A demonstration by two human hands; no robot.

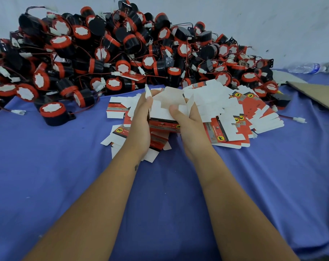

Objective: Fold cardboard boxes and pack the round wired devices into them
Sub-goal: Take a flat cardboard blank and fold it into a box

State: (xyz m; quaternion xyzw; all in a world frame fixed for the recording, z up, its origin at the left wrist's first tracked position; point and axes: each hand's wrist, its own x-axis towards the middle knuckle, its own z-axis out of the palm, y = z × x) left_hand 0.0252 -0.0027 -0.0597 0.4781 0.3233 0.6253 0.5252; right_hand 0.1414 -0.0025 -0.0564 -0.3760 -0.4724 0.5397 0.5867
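Upper left to upper centre, the heap of devices waits, one loose device at mid-left, flat blanks fanned right of centre on the cloth. At centre, the box is half formed with flaps up, and the risk, I judge, is a flap creasing crooked or tearing if the thumbs push unevenly. Left hand curls round the box's left side, thumb on a flap; right hand pinches its right side, thumb pressing the white panel.
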